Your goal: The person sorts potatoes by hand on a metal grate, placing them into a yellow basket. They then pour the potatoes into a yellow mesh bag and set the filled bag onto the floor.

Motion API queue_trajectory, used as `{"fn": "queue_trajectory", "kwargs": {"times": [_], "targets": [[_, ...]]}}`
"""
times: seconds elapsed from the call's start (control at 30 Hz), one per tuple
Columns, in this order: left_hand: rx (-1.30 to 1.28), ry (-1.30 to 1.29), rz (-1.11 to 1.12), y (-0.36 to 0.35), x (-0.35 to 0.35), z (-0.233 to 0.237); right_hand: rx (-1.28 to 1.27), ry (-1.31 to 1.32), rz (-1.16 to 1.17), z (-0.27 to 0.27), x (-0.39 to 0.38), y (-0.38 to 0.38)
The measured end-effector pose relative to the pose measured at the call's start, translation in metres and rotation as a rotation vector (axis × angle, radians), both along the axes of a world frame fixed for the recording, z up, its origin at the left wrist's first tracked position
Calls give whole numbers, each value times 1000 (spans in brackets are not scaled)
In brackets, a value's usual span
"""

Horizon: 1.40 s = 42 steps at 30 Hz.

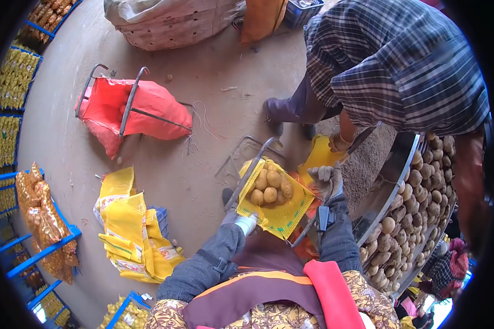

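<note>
A yellow mesh bag (282, 211) stands mouth-up in front of me with several potatoes (271, 185) inside. A dark metal frame (248, 178) rises beside it. My left hand (247, 223), in a pale glove, is closed at the bag's near left edge; its fingertips are partly hidden. To the right of the bag, my right hand (327, 179), in a grey glove, has curled fingers. Whatever they hold, if anything, cannot be made out. Beyond it, another person's hand (340, 143) touches a yellow bag (316, 159).
A sloping bin of potatoes (414, 203) lies at right, below a bending person in a plaid shirt (400, 66). On the floor are a red sack on a metal frame (148, 107) and a pile of yellow mesh bags (129, 225). Blue racks (44, 255) with filled bags line the left.
</note>
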<state>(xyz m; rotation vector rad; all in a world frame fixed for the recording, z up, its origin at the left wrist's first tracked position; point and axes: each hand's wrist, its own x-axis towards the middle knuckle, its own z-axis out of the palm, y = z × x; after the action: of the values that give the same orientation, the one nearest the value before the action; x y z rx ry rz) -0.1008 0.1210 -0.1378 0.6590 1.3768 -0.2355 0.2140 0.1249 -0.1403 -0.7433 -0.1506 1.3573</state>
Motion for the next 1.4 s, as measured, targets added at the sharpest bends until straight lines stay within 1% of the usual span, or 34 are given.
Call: {"fn": "queue_trajectory", "kwargs": {"times": [0.03, 0.1, 0.17, 0.2, 0.23, 0.27, 0.3, 0.33, 0.37, 0.43, 0.47, 0.5, 0.57, 0.63, 0.67, 0.7, 0.77, 0.87, 0.9, 0.93, 0.97, 1.0, 1.03, 1.07, 1.1, 1.13, 1.17, 1.2, 1.23, 1.27, 1.3, 1.33, 1.37, 1.4], "targets": [[24, -5, -30, 1, 0, 1, -11, -2, -4, -5, 6, -2], [69, 10, 21, 1, 0, 8, -378, -456, 24, -19, 21, -10], [21, 38, -72, 4, 2, 11, -415, -509, 22, -25, 26, -12], [-35, 26, 50, 0, 0, 5, -469, -596, 9, -24, 29, -12], [-39, 22, 62, -7, 0, -2, -514, -683, -5, -22, 30, -9], [-17, 10, 109, -13, -1, -9, -507, -690, 7, -20, 29, -7], [8, 2, 158, -14, -1, -13, -353, -521, -51, -19, 26, -9], [53, 19, 157, -10, 1, 1, -202, -345, -103, -16, 22, -5], [56, 25, 178, -4, 1, 3, -196, -341, -82, -15, 20, 1], [32, -1, 186, -7, -2, -2, -49, -297, -27, -6, 9, 2], [22, 9, 97, -6, -4, -9, -65, -446, -4, -6, 9, 2], [10, 13, 95, -11, -4, -18, -78, -443, -3, -12, 14, -2], [5, 55, 79, -19, 1, -30, -300, -686, 55, -35, 33, -12], [25, 73, 17, -28, 4, -40, -248, -781, 73, -35, 37, -10], [92, 96, -56, -40, 4, -65, -487, -855, 129, -30, 38, -6], [159, 118, -126, -39, 6, -67, -726, -925, 185, -28, 39, -2], [116, 72, -131, -40, 4, -69, -773, -980, 230, -20, 42, 5], [50, 33, -137, -21, 1, -41, -877, -1066, 318, -31, 59, 0], [28, 31, -143, -10, -1, -29, -804, -1749, 509, -53, 91, -12], [55, 50, 101, 6, -9, -30, -634, -2427, 694, -64, 107, -19], [81, 67, 339, 21, -17, -29, -640, -2428, 702, -45, 108, -19], [79, 62, 346, 28, -16, -24, -1074, -2120, 731, -5, 109, -7], [32, 75, 197, 32, -16, -19, -1449, -1754, 735, 28, 101, 9], [-10, 93, 46, 36, -17, -16, -1352, -1723, 843, 38, 81, 27], [-5, 98, 48, 34, -18, -19, -1208, -1865, 840, 38, 52, 46], [-22, 103, 127, 33, -20, -27, -1051, -1999, 823, 35, 27, 69], [-42, 110, 210, 32, -24, -32, -989, -1875, 766, 6, 14, 89], [-17, 179, 185, 30, -26, -29, -837, -1700, 627, 39, -34, 118], [-16, 193, 197, 31, -31, -30, -620, -1680, 603, 45, -60, 145], [-1, 150, 125, 30, -37, -34, -557, -1709, 612, 61, -93, 169], [16, 101, 48, 29, -42, -38, -507, -1734, 613, 56, -116, 189], [66, 140, -145, 38, -40, -19, -583, -1736, 770, 65, -137, 211], [27, 165, -157, 35, -36, -22, -687, -1776, 887, 57, -155, 230], [107, 180, -174, 28, -35, -25, -670, -1874, 1192, 70, -171, 249]]}}
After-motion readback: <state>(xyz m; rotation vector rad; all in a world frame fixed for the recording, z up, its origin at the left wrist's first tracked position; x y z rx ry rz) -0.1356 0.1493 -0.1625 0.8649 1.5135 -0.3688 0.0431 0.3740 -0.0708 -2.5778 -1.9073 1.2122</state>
